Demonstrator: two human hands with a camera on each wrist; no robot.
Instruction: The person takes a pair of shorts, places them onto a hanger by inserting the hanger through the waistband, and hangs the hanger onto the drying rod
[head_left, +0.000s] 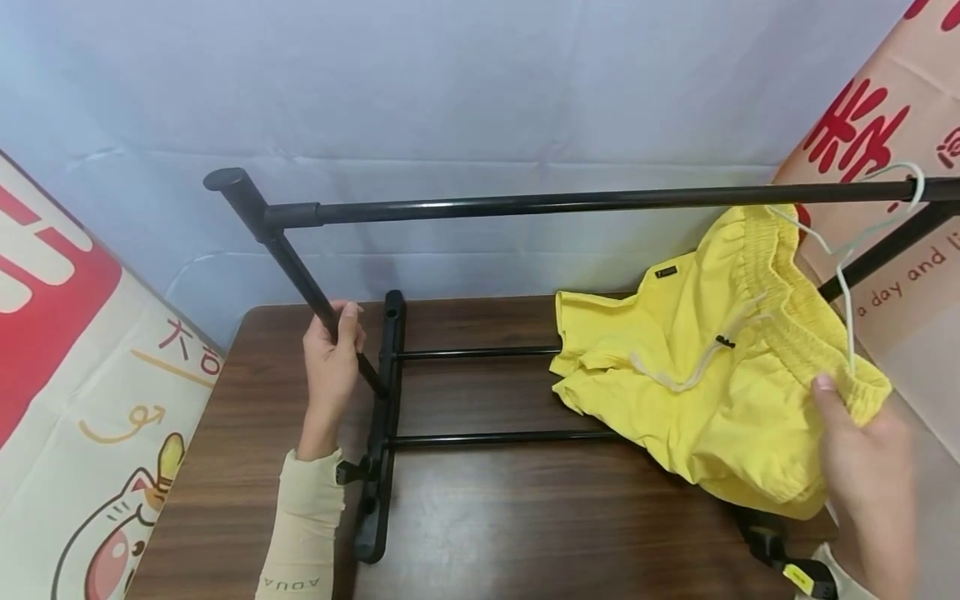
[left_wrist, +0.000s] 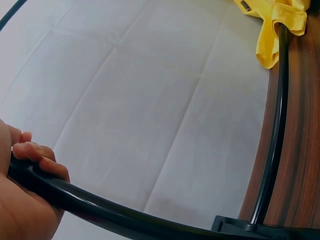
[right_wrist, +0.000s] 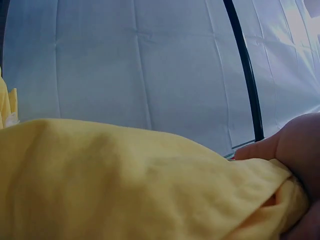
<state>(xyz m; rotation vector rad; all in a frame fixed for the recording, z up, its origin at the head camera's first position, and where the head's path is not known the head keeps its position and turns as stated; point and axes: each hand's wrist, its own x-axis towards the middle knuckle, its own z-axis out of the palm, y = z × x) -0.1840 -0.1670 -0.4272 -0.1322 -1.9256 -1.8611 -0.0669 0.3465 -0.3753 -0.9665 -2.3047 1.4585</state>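
Observation:
Yellow drawstring shorts (head_left: 697, 358) hang at the right end of a black clothes rack, on a pale hanger (head_left: 845, 250) hooked over the top rail (head_left: 510, 203). My right hand (head_left: 870, 475) pinches the waistband at its near corner, thumb on top; its other fingers are hidden behind the cloth. The shorts' fabric (right_wrist: 125, 175) fills the lower part of the right wrist view. My left hand (head_left: 332, 358) grips the rack's left upright (head_left: 300, 275), fingers curled round the tube, as the left wrist view also shows.
The rack's left foot (head_left: 382, 467) stands on a brown wooden table (head_left: 540, 500), with two thin lower bars (head_left: 480, 353) running rightward behind the shorts. A pale cloth backdrop (head_left: 450, 100) hangs behind. Printed sheets (head_left: 112, 400) flank both sides.

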